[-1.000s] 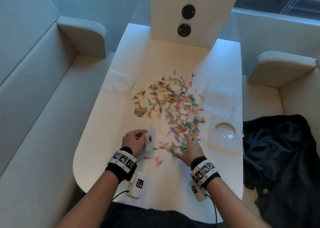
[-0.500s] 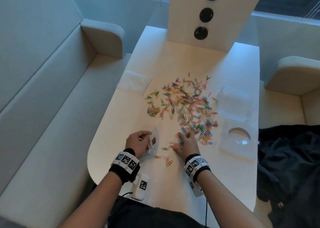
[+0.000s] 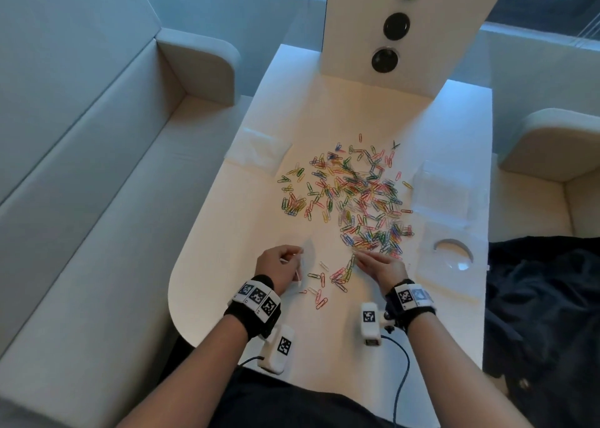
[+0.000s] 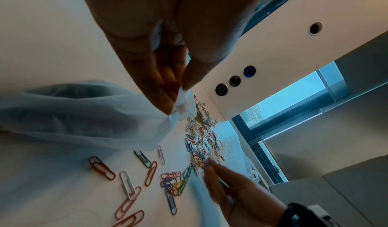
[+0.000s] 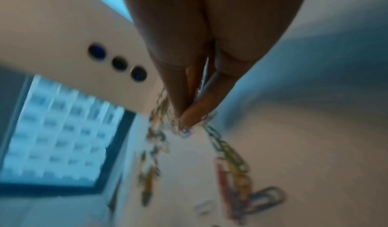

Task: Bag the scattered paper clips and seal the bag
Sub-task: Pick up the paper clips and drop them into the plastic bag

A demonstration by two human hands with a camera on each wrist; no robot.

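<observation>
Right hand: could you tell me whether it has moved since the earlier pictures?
Yes. The right hand has shifted rightwards along the paper clips' near edge, toward the clear plastic tray with the round hole.

The picture is blurred. The right hand [image 5: 201,51] fills the top, its fingers [image 5: 195,114] drawn together to a point that touches the clips [image 5: 233,160] on the white counter [image 5: 315,147]. Whether the fingertips pinch a clip cannot be told. A line of coloured clips runs from the fingertips toward the near edge, and more lie loose to its left. Farther off stands a white panel [image 5: 52,36] with three dark round buttons [image 5: 119,63], and a window [image 5: 58,127] shows at left.
</observation>
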